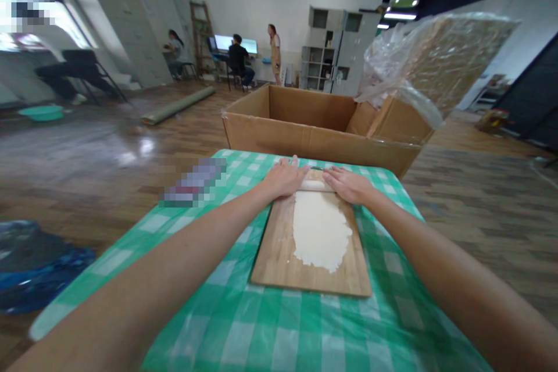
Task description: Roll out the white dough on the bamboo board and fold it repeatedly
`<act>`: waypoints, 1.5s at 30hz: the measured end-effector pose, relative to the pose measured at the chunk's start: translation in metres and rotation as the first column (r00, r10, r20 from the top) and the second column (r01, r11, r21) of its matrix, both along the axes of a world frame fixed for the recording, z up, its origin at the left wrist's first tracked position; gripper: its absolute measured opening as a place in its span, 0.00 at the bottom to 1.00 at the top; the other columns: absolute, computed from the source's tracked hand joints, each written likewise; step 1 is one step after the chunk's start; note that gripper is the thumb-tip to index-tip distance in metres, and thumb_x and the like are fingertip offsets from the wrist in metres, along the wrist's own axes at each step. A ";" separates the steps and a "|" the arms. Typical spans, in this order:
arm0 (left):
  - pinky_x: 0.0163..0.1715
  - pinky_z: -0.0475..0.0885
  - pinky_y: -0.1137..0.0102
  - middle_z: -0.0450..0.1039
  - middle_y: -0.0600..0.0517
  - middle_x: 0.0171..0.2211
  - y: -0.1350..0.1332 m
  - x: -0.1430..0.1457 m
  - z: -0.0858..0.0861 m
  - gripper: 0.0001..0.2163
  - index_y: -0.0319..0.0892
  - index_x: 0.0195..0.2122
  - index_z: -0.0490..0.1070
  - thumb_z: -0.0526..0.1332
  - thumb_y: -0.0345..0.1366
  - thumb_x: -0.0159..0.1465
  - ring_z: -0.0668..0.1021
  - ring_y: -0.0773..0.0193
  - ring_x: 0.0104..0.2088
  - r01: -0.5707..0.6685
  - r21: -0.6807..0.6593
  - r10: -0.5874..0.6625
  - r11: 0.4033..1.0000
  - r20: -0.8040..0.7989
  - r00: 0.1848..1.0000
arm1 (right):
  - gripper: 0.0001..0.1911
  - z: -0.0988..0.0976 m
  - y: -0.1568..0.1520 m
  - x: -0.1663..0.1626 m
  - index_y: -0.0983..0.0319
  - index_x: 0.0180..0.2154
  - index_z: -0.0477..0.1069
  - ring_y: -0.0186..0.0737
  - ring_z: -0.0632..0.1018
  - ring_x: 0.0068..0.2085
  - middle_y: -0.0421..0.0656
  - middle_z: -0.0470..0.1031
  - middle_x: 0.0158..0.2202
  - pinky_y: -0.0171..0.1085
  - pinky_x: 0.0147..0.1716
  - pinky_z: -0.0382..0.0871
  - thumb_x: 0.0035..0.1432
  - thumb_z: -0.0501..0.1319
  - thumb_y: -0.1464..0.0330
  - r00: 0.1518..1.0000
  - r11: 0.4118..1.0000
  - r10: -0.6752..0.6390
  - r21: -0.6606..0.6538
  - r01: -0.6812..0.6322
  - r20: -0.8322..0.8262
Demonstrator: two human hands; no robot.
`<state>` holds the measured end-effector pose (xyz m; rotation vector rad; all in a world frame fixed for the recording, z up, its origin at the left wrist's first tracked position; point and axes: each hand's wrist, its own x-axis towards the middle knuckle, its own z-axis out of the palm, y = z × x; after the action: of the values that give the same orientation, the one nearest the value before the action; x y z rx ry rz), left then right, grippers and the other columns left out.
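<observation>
A pale wooden rolling pin (316,185) lies crosswise near the far end of a wooden cutting board (274,258). My left hand (285,178) rests on the pin's left end, palm down, its fingers stretched out. Over the right end lies my right hand (349,184), also with fingers extended and flat rather than wrapped round. Both hands cover the pin's ends. On the board's near side, a thin sheet of pale dough (321,235) with ragged edges spreads toward me from under the pin. A small dark green edge shows just beyond the pin; its kind is unclear.
The table has a green checked tablecloth (244,325); a blurred-out flat object (194,183) lies at its left edge. Against the far side stands a large open cardboard box (314,133) with plastic wrap. A blue plastic bag (43,279) sits lower left. Several people are in the background.
</observation>
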<state>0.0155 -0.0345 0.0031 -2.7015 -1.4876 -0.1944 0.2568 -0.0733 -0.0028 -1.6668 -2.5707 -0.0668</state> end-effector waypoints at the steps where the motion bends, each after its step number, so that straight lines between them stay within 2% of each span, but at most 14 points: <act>1: 0.65 0.63 0.47 0.60 0.36 0.72 0.006 0.001 0.000 0.27 0.43 0.67 0.67 0.40 0.48 0.78 0.67 0.40 0.69 0.009 -0.013 -0.009 1.000 -0.014 1.000 | 0.35 -0.001 0.007 0.001 0.60 0.68 0.67 0.49 0.67 0.71 0.49 0.69 0.69 0.50 0.69 0.58 0.78 0.33 0.53 1.000 1.000 0.008 0.000 -0.008 0.014; 5: 0.66 0.62 0.48 0.61 0.37 0.72 0.019 0.002 -0.001 0.26 0.43 0.69 0.66 0.40 0.45 0.78 0.67 0.41 0.69 0.034 -0.044 -0.036 0.998 -0.031 0.999 | 0.35 0.000 0.021 0.001 0.64 0.67 0.67 0.52 0.67 0.70 0.53 0.70 0.68 0.52 0.68 0.59 0.78 0.35 0.53 0.998 0.999 0.031 0.009 -0.032 0.057; 9: 0.67 0.61 0.51 0.59 0.38 0.73 0.013 -0.001 -0.007 0.26 0.42 0.68 0.66 0.40 0.46 0.78 0.65 0.43 0.70 0.023 -0.022 -0.023 0.999 0.019 1.000 | 0.31 0.002 0.011 -0.001 0.64 0.67 0.67 0.54 0.63 0.72 0.52 0.69 0.69 0.55 0.70 0.54 0.79 0.38 0.58 0.993 0.996 0.069 0.056 -0.075 0.097; 12: 0.67 0.60 0.52 0.61 0.39 0.72 -0.001 -0.005 -0.012 0.27 0.41 0.68 0.66 0.39 0.48 0.78 0.66 0.46 0.70 0.025 0.037 -0.028 0.999 0.079 0.996 | 0.30 0.002 -0.003 -0.002 0.63 0.65 0.70 0.54 0.65 0.71 0.52 0.70 0.68 0.56 0.70 0.53 0.79 0.38 0.59 0.983 0.985 0.108 0.119 -0.127 0.149; 16: 0.68 0.59 0.52 0.60 0.36 0.72 -0.027 -0.008 -0.012 0.29 0.38 0.69 0.63 0.37 0.47 0.78 0.65 0.45 0.70 0.047 0.104 -0.054 0.993 0.070 0.996 | 0.31 0.004 -0.024 -0.004 0.63 0.63 0.71 0.52 0.67 0.70 0.53 0.70 0.68 0.54 0.71 0.53 0.78 0.37 0.59 0.982 0.980 0.120 0.140 -0.141 0.149; 21: 0.71 0.54 0.53 0.59 0.34 0.72 -0.062 -0.011 -0.008 0.32 0.31 0.72 0.56 0.37 0.49 0.78 0.60 0.46 0.74 0.008 0.102 -0.017 0.995 0.096 0.995 | 0.38 0.004 -0.055 -0.008 0.71 0.70 0.61 0.57 0.66 0.71 0.59 0.65 0.70 0.54 0.69 0.58 0.76 0.39 0.50 1.000 0.992 -0.001 0.128 0.002 -0.009; 26: 0.75 0.46 0.53 0.52 0.31 0.75 -0.094 -0.013 -0.011 0.37 0.25 0.73 0.54 0.38 0.54 0.76 0.50 0.45 0.77 0.037 0.102 -0.048 0.994 0.099 0.994 | 0.44 0.001 -0.085 -0.003 0.74 0.71 0.58 0.60 0.60 0.74 0.62 0.59 0.73 0.56 0.70 0.57 0.74 0.41 0.46 0.999 0.990 0.034 0.135 -0.030 -0.026; 29: 0.75 0.45 0.53 0.51 0.28 0.75 -0.103 -0.013 -0.013 0.40 0.22 0.72 0.54 0.38 0.57 0.75 0.48 0.44 0.77 0.027 0.074 -0.033 0.997 0.092 0.995 | 0.43 0.000 -0.088 0.000 0.72 0.72 0.58 0.58 0.58 0.75 0.61 0.58 0.74 0.56 0.71 0.55 0.74 0.42 0.45 0.998 0.991 0.056 0.126 -0.052 -0.031; 34: 0.74 0.48 0.53 0.51 0.30 0.75 -0.090 -0.009 -0.012 0.39 0.26 0.72 0.56 0.39 0.57 0.75 0.51 0.43 0.77 -0.013 0.073 0.004 0.997 0.123 0.992 | 0.41 0.004 -0.061 -0.002 0.70 0.69 0.64 0.55 0.61 0.74 0.59 0.62 0.72 0.55 0.71 0.56 0.75 0.37 0.47 0.998 0.996 0.048 0.074 -0.045 -0.043; 40: 0.69 0.58 0.52 0.68 0.35 0.67 -0.044 -0.004 -0.002 0.34 0.36 0.65 0.68 0.34 0.52 0.77 0.66 0.46 0.71 -0.014 0.014 0.013 1.000 0.066 0.998 | 0.39 0.003 -0.007 -0.004 0.63 0.68 0.68 0.50 0.63 0.73 0.52 0.67 0.70 0.52 0.72 0.53 0.77 0.33 0.51 0.999 0.999 0.040 0.009 -0.040 -0.017; 45: 0.61 0.65 0.48 0.73 0.36 0.60 -0.010 -0.001 0.007 0.30 0.42 0.62 0.72 0.35 0.48 0.78 0.73 0.43 0.63 0.000 -0.018 0.000 1.000 -0.021 1.000 | 0.41 0.000 0.030 -0.004 0.65 0.68 0.67 0.53 0.62 0.73 0.54 0.67 0.70 0.55 0.71 0.54 0.76 0.33 0.47 0.999 0.999 0.032 0.002 -0.032 -0.005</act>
<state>0.0148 -0.0445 0.0101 -2.7093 -1.4908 -0.1534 0.2523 -0.0429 -0.0030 -1.6219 -2.5921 -0.0634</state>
